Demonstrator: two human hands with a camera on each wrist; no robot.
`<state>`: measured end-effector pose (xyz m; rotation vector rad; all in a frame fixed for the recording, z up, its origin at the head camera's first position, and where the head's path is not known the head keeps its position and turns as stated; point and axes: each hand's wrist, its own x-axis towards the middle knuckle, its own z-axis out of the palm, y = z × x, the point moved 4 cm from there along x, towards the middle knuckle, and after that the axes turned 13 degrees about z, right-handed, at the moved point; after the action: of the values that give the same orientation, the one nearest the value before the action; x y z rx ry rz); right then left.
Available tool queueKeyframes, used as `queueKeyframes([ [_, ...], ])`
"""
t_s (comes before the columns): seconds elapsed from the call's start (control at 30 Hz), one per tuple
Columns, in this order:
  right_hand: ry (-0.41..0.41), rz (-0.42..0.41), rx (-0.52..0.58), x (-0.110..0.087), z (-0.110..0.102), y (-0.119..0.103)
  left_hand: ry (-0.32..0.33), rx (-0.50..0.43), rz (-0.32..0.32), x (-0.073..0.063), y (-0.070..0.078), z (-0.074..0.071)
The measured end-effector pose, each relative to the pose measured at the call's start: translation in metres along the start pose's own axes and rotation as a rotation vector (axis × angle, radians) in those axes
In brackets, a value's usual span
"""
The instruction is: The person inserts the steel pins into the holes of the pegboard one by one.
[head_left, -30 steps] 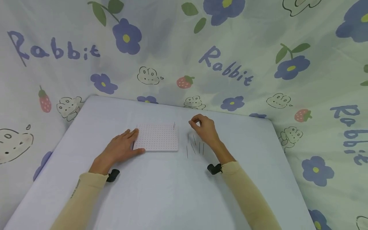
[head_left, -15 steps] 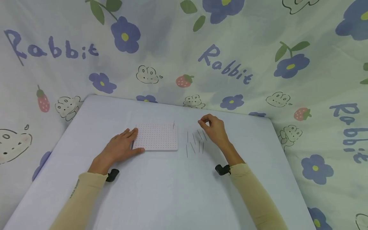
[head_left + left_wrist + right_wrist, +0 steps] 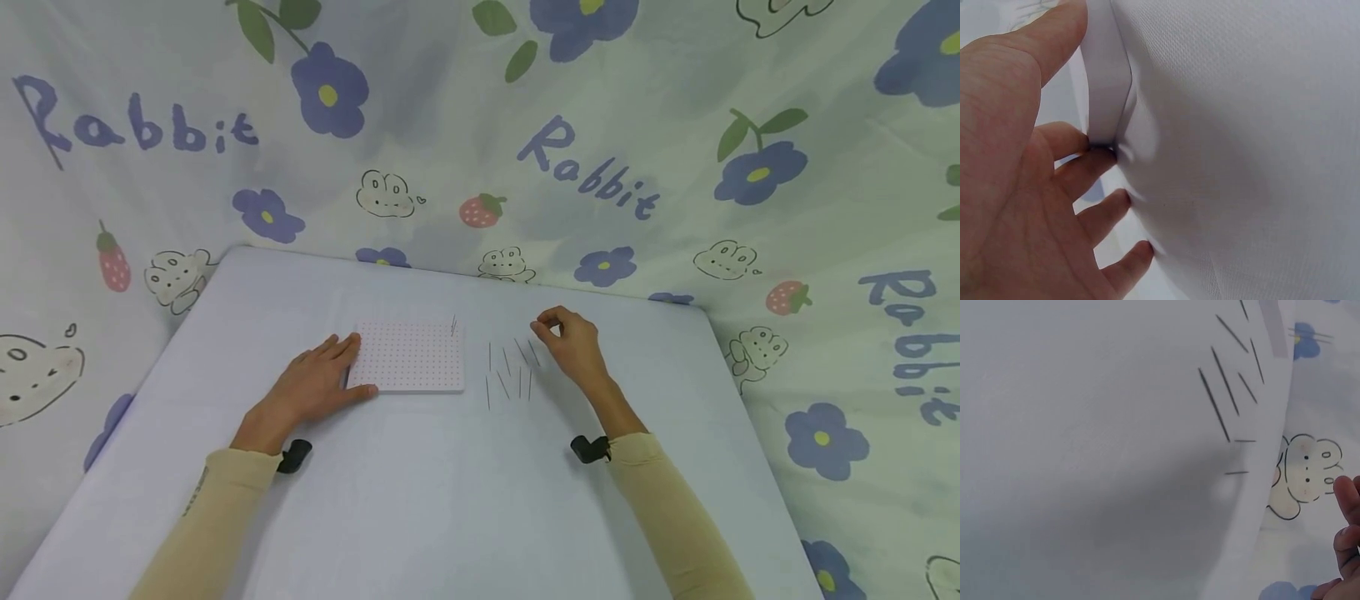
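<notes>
Since a second ago, we see that the right grip, a bare hand, has moved rightward, away from the board, baring two sticks it had covered. Its thumb and forefinger are drawn together at the tips, but we cannot tell whether anything is pinched between them. It hangs over the table just beyond the right end of the thin dark sticks, eight of which we count lying apart from one another in a far and a near row, some straight and some slanted. Left of them lies the white board, flat and dotted with a grid of small marks. At its far right corner we make out a tight bunch of upright or tilted dark rods, too fine for us to count. The left grip has its fingers spread and rests against the board's left edge, with the thumb at the near left corner; it has stayed there since the earlier frame. Both arms wear beige sleeves, with a small black device at each wrist. Under everything we see the table, covered in white, and past its far edge a pale curtain printed with blue flowers, strawberries, rabbits and the word "Rabbit".
</notes>
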<state>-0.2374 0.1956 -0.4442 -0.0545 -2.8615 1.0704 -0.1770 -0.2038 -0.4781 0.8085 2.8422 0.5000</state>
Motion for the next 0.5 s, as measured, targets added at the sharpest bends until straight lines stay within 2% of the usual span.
queueKeyframes([
  [0.33,-0.048,0.087,-0.082,0.002,0.007,0.020,0.004,-0.002,-0.006,0.001,0.000,0.000],
  [0.5,-0.102,0.123,-0.183,-0.001,0.016,0.029,0.005,0.004,-0.004,-0.001,0.001,0.001],
])
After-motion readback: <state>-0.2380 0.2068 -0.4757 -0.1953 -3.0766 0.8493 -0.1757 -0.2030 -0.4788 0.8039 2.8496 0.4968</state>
